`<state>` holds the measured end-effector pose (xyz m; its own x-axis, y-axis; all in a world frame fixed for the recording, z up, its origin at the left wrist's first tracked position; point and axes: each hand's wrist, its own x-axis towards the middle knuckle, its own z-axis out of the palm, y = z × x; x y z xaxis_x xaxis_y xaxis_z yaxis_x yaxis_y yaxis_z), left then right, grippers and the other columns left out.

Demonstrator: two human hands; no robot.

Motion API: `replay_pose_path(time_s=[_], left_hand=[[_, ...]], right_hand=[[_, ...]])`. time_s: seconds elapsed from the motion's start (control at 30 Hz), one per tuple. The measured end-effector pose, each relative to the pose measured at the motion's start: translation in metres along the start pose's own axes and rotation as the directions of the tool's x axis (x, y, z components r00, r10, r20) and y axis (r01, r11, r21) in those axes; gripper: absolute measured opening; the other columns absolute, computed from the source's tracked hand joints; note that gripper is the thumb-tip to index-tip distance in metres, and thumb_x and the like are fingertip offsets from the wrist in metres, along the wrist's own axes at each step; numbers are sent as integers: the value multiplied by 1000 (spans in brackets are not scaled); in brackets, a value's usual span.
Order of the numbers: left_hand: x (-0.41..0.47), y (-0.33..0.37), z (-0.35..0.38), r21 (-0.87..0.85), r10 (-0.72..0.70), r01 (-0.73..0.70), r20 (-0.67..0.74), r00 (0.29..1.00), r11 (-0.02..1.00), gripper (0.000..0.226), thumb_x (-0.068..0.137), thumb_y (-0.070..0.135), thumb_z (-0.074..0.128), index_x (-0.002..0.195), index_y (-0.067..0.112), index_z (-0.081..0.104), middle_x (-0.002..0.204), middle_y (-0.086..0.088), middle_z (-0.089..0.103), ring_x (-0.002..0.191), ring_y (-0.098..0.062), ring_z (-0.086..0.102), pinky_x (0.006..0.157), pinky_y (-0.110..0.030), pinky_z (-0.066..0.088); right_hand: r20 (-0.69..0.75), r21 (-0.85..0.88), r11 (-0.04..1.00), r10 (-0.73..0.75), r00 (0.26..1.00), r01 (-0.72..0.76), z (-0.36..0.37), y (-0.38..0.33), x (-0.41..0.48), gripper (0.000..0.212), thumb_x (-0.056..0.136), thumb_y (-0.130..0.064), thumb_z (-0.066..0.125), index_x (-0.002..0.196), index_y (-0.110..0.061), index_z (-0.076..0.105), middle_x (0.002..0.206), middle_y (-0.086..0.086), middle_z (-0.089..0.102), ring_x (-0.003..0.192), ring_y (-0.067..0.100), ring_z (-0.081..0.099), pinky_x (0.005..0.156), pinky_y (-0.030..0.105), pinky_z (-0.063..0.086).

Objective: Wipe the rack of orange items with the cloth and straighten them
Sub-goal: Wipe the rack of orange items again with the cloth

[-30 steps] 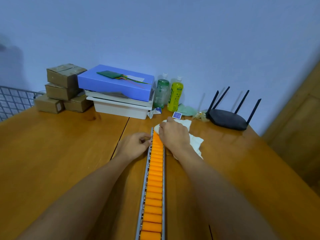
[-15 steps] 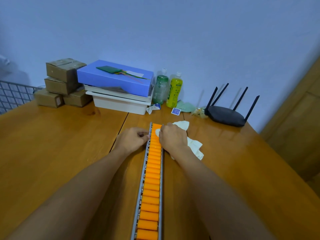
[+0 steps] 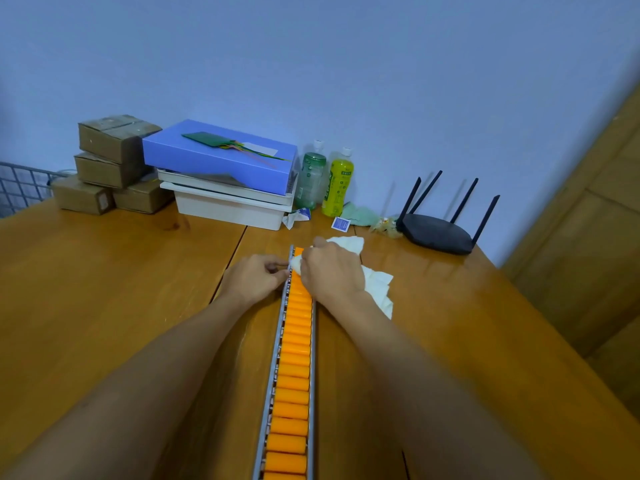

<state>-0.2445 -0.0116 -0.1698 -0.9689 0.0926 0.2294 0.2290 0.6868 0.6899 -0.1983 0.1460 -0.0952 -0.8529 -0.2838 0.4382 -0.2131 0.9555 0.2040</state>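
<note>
Rack: the grey rack (image 3: pixel 313 375) lies lengthwise down the middle of the surface (image 3: pixel 104 306). Its far end stops short of the far edge, and its near end is cut off by the bottom of the view.
Orange items: the orange items (image 3: pixel 292 393) sit in one row between the rails, each touching the next. Those at the far end are hidden under the hand and cloth, except one orange corner.
Cloth: the white cloth (image 3: pixel 377 285) is bunched on the rack's far end and spills onto the surface right of the rack. Its middle is hidden by the hand.
Right hand: the right hand (image 3: pixel 332 271) lies knuckles up over the rack's far end. Its fingers (image 3: pixel 316 244) curl round the cloth and press it on the items, with the tips out of sight.
Left hand: the left hand (image 3: pixel 252 278) is at the left rail with fingers curled in and the thumb tip touching the rail. Whether they pinch it cannot be told.
Far edge: a blue box (image 3: pixel 221 154), two bottles (image 3: pixel 313 174) and a router (image 3: pixel 436 232) stand along it. The bottle print is too small to read.
Far left corner: a wire basket (image 3: pixel 20 188) is cut off by the view's left side.
</note>
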Motion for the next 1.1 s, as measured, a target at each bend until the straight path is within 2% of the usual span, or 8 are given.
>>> replay_pose_path(time_s=[0.13,0.37,0.7,0.77,0.9,1.03,1.1], left_hand=[[0,0,-2,-5,-5,5,7,1000,1000,32,94,46,63,123,37,72,105,12,77,95,-10,66,77,-32,54],[1,-1,-1,10,-22,22,12,1000,1000,35,92,52,63,123,37,72,112,12,75,103,-12,67,88,-40,57],[-2,1,-3,-27,-26,27,29,999,999,31,94,49,64,122,37,71,113,12,74,103,-11,65,88,-40,56],[-5,2,-4,-28,-27,28,31,999,999,30,95,50,64,121,37,72,110,13,73,102,-11,65,87,-39,56],[-14,10,-6,-87,-45,50,61,997,995,23,99,39,63,118,32,73,103,13,70,94,-6,62,76,-27,48],[-27,18,-12,-73,-36,47,139,990,996,29,101,28,58,126,21,69,120,-1,70,109,-20,63,96,-45,52],[-35,23,-14,-42,-22,29,159,987,999,29,100,16,54,126,15,68,122,-4,68,112,-25,61,99,-46,51]], right_hand=[[32,16,998,-63,998,62,17,-16,-6,20,97,-24,57,108,-14,71,106,5,59,92,26,62,57,34,35],[44,42,998,-53,998,51,25,6,-13,26,101,-29,50,104,-15,71,109,4,62,95,28,63,60,33,36],[82,56,994,90,993,-95,24,33,-26,25,99,-31,50,100,-13,67,99,4,63,86,26,64,58,32,34],[37,63,994,83,996,-85,17,27,-29,25,100,-28,50,101,-12,70,100,4,62,91,26,61,59,32,37],[-25,79,995,66,997,-64,1,9,-31,26,101,-27,49,109,-14,70,106,4,62,106,23,52,61,34,36],[14,104,995,-4,1000,2,-6,-16,-34,24,100,-28,52,108,-14,70,107,5,61,111,26,51,62,35,35],[57,96,995,-28,998,23,-4,-24,-38,24,100,-28,53,110,-15,70,108,4,60,108,24,52,63,36,36]])
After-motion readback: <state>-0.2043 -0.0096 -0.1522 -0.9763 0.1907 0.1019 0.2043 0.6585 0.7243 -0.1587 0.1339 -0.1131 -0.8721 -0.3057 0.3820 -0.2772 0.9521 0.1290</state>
